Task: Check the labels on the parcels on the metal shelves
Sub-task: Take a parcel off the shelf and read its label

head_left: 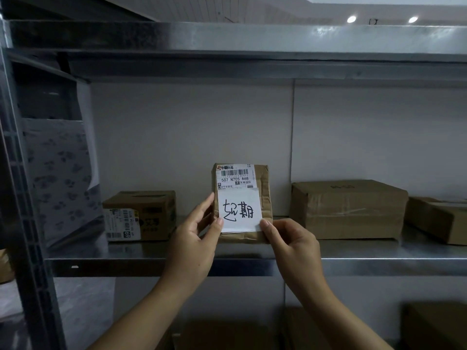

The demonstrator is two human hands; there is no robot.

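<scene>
Labelled box (141, 215) sits left on the shelf (126, 248). Your left hand (194, 236) grip curls round the small parcel (262, 188), upright mid-shelf so its label faces you. Your right hand (290, 243) grip pinches the handwritten note (238, 209) corner against it.

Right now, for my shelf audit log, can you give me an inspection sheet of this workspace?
Surface: metal shelf, parcels standing along it.
Job's things: small parcel held upright, printed label above a handwritten white note; left box, large box and far-right box lie alongside.
Clutter: patterned grey bag at left.
Grips: left hand and right hand each grip the small parcel's lower corners, thumbs on the note.
Cables: nothing seen.
Surroundings: pale wall, ceiling lights.
</scene>
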